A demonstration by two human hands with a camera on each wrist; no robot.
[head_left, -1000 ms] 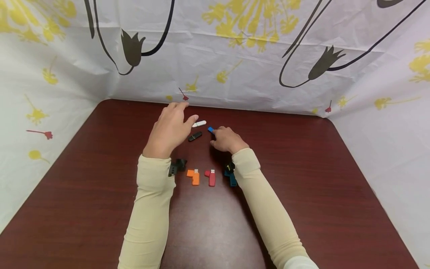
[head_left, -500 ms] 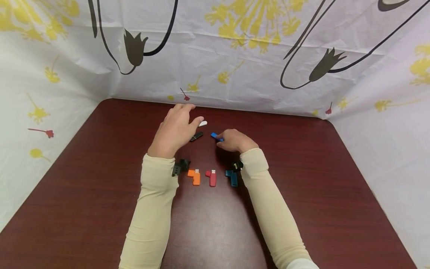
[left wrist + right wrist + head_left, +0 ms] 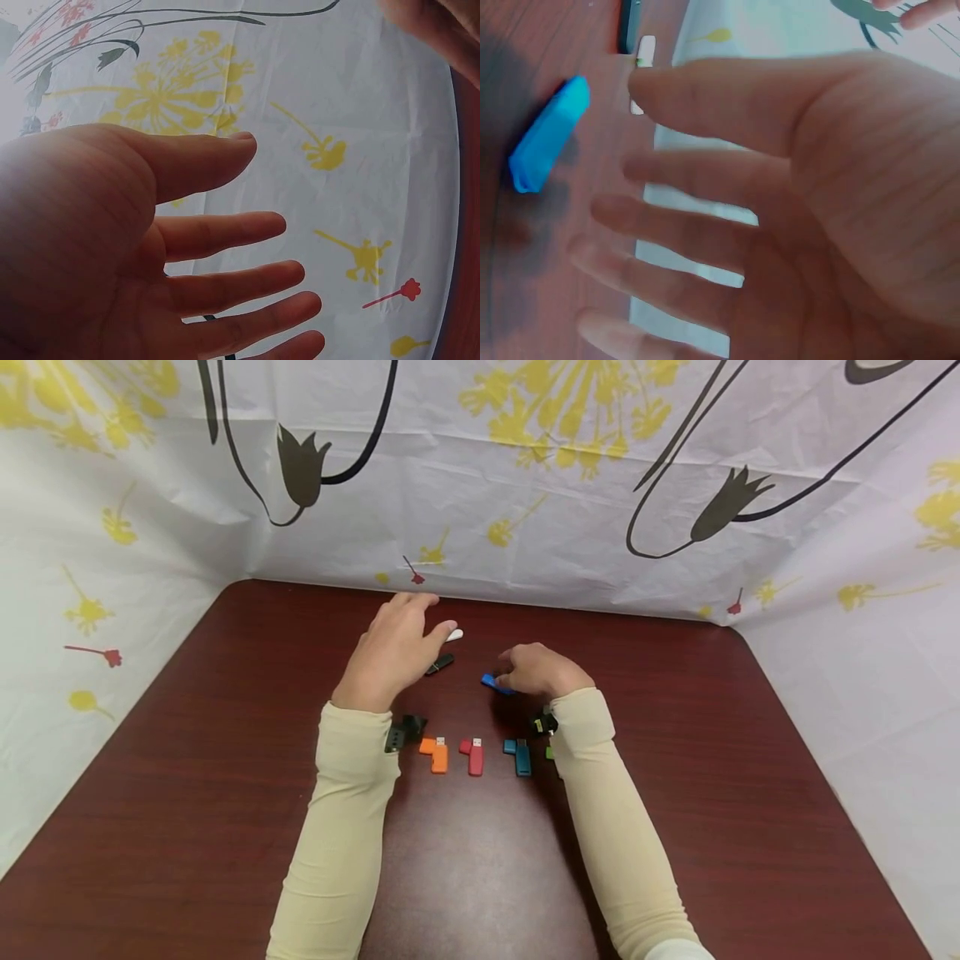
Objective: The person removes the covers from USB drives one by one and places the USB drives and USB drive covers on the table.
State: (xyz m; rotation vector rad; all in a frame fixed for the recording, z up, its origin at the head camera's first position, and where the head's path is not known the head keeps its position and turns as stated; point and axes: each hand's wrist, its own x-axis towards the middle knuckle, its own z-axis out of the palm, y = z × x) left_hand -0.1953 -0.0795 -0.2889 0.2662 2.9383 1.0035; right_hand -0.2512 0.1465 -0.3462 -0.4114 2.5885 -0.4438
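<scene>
My right hand (image 3: 546, 670) is over a blue USB stick (image 3: 491, 681) on the table. In the right wrist view the fingers are straight and spread, and the blue stick lies on the wood beyond the fingertips. My left hand (image 3: 392, 653) hovers to the left, fingers extended and holding nothing; the left wrist view shows its palm. Close to the left thumb lie a white USB stick (image 3: 455, 635), partly hidden by the hand, and a black USB stick (image 3: 441, 664) with a thin light band.
Nearer the body, an orange USB stick (image 3: 439, 760), a red one (image 3: 476, 761) and a teal one (image 3: 522, 761) stand in a row. A green piece (image 3: 550, 752) shows beside the right sleeve. Patterned cloth (image 3: 525, 552) borders the dark red table (image 3: 675, 735).
The blue USB stick has moved right and toward the body with the right hand, whose fingers have now come off it. The left hand shifted slightly right. The green piece has come into view.
</scene>
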